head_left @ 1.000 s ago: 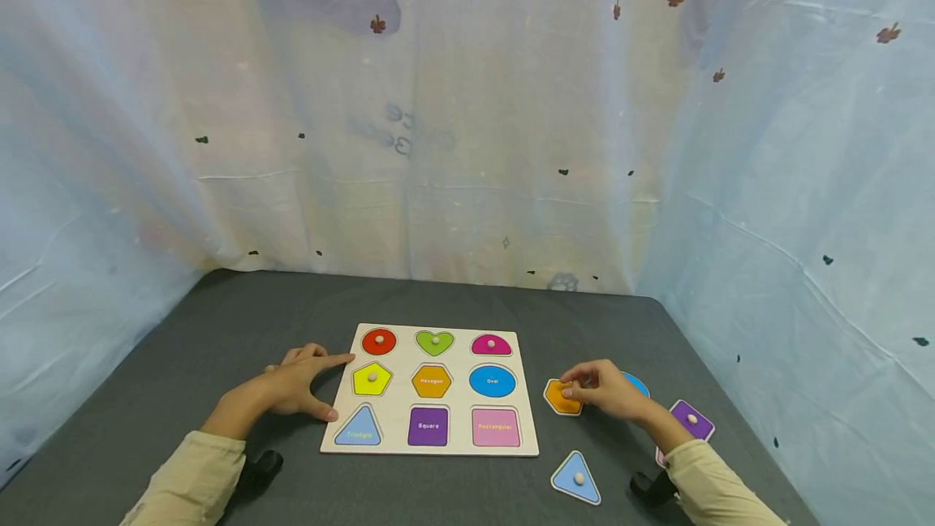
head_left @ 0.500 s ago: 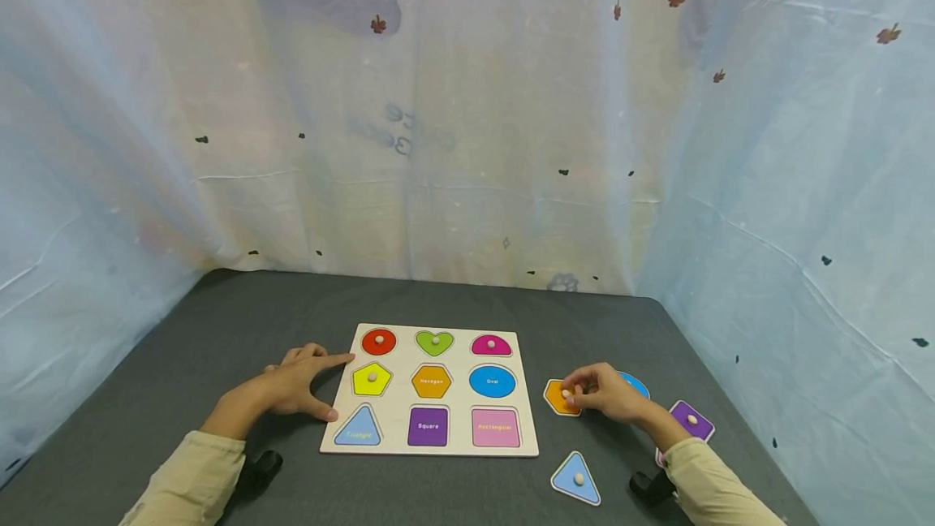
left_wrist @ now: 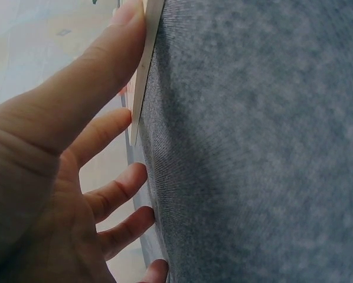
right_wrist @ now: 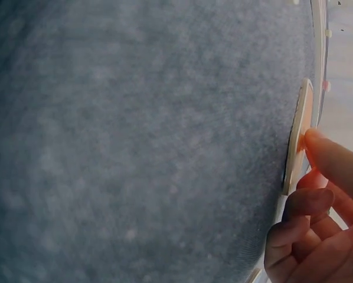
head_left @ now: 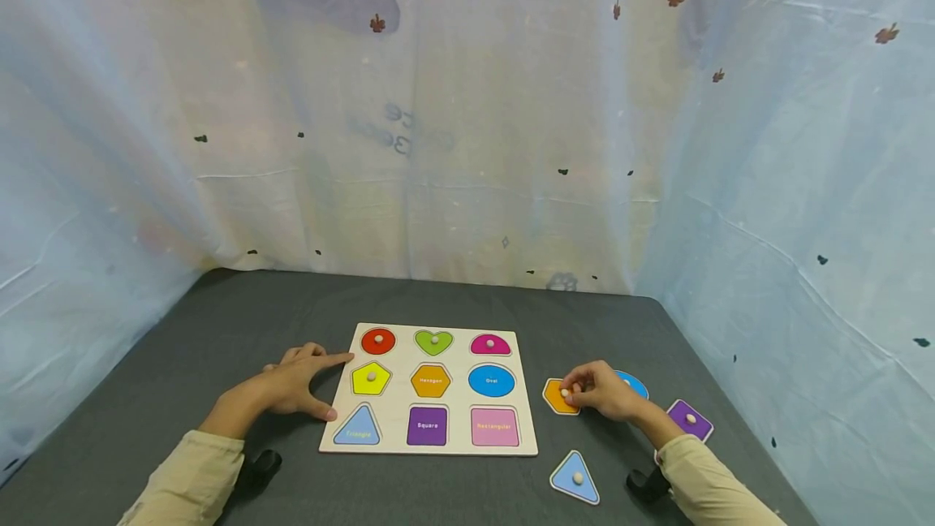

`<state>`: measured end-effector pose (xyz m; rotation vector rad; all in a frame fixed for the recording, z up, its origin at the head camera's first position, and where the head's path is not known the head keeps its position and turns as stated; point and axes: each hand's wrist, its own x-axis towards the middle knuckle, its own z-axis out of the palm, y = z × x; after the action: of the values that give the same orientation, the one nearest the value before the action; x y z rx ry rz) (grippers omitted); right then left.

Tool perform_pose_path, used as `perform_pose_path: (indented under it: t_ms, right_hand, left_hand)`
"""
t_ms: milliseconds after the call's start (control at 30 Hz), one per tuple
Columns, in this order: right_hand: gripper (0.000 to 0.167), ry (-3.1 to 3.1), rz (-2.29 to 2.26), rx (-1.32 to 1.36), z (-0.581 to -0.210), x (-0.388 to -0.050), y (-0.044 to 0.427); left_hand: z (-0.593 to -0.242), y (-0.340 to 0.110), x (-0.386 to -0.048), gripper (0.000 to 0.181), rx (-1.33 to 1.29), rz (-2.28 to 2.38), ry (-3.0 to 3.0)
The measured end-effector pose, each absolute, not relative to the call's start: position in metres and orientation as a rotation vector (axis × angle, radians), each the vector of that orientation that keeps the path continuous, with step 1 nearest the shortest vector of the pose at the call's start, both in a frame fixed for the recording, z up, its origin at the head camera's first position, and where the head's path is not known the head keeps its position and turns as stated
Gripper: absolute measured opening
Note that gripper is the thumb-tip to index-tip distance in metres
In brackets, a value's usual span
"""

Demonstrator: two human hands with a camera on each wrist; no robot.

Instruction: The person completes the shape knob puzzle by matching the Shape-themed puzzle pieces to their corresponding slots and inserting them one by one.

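Right hand [head_left: 608,391] shifted slightly, uncovering the knob [head_left: 565,393] on the orange piece [head_left: 555,401].

On the board [head_left: 394,428], the orange slot [head_left: 430,381] read "Hexagon", the blue oval [head_left: 491,381] "Oval", the triangle [head_left: 357,426] "Triangle", the purple slot [head_left: 427,426] "Square", the pink slot [head_left: 494,426] "Rectangular".

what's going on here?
A person's right hand pinches the orange hexagon piece by its knob, beside the puzzle board. Their left hand touches the board's left edge. Four knobbed pieces sit in the board; the hexagon recess is unfilled. A blue triangle, purple square and partly hidden blue oval lie loose.
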<state>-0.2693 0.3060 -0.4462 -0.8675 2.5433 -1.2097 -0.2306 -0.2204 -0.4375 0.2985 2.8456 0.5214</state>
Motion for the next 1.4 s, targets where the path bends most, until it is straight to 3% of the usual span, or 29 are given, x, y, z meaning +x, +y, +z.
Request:
perform_pose_path:
  t_ms: [1400]
  right_hand:
    - [0.012, 2.559, -1.210, -0.953, -0.413, -0.274, 0.241]
  left_hand:
    - [-0.440, -0.222, -0.230, 0.102, 0.302, 0.536, 2.839]
